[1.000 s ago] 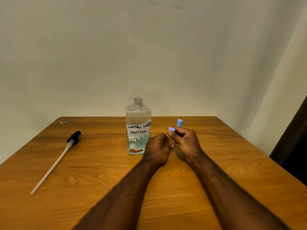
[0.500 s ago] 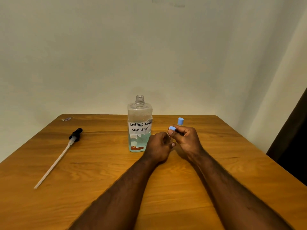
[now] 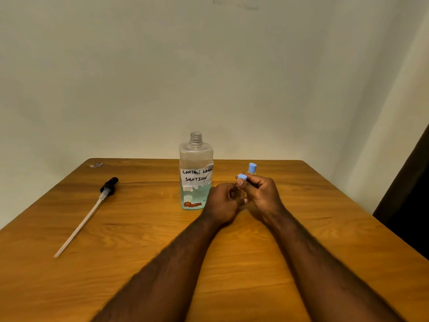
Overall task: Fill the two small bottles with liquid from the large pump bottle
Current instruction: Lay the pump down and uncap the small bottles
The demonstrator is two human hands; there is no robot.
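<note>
All fingers of the right hand (image 3: 262, 196) are curling round the held bottle (image 3: 242, 177), thumb pressing near its top. The left hand (image 3: 221, 203) is curling against it; its grip I cannot tell. The second bottle (image 3: 252, 168) is standing just behind, the big bottle (image 3: 196, 180) beside, the pump (image 3: 109, 185) lying well left.

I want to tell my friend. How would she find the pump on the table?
Start at the wooden table and find the big bottle standing in the middle. Look to its left, where the pump lies flat by itself. It is the only long thin thing: a black top with a white straw-like tube.
</note>
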